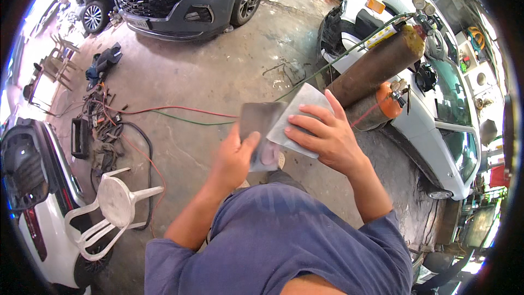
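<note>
In front of my chest, my left hand [236, 155] is closed, thumb on top, on a dark grey sheet [261, 116] that looks like sandpaper and is partly blurred. My right hand [327, 134] pinches a stiff, light grey sheet [297, 113], probably sandpaper too, with its fingers spread over the face. The two sheets overlap or touch at their inner edges; whether they are one piece I cannot tell. Beneath them, near my left thumb, hangs a paler grey, blurred part [266, 159].
At right stand a brown gas cylinder [376, 63] and an orange-topped tank [388, 101] beside a white car [431, 142]. A red hose [180, 110] crosses the floor. A white plastic chair [115, 202] stands left; a grey car [185, 5] is ahead.
</note>
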### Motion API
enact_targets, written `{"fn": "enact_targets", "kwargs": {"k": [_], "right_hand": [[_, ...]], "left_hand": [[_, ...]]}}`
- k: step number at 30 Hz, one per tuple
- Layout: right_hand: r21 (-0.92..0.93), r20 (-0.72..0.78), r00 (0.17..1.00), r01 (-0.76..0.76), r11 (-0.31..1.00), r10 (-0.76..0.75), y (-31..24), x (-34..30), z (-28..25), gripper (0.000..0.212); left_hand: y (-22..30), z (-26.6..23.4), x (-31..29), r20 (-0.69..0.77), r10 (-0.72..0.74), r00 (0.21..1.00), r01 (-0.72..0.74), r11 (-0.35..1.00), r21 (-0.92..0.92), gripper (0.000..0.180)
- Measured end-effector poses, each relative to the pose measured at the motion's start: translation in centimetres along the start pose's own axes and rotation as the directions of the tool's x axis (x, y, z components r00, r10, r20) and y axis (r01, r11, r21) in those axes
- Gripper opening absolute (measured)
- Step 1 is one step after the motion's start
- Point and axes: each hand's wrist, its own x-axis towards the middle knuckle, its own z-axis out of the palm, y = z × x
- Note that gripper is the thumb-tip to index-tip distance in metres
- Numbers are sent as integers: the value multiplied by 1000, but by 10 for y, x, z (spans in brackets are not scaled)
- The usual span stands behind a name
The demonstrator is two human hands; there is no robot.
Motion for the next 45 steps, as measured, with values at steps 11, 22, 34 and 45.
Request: {"fn": "enact_targets", "kwargs": {"k": [11,22,34,45], "right_hand": [[240,74,987,123,963,-144,-30,-13,39,40],[498,-142,981,-43,866,130,-24,-9,55,59],[49,-49,998,-35,998,37,10,-10,29,50],[-32,-30,999,20,999,-21,10,19,4,43]], "left_hand": [[-3,13,21,-279,237,930,-199,967,158,36],[-6,16,27,-273,-126,954,-59,812,-580,33],[-2,4,21,-328,58,943,-163,939,-304,36],[14,8,13,-27,48,998,-52,984,-168,35]]}}
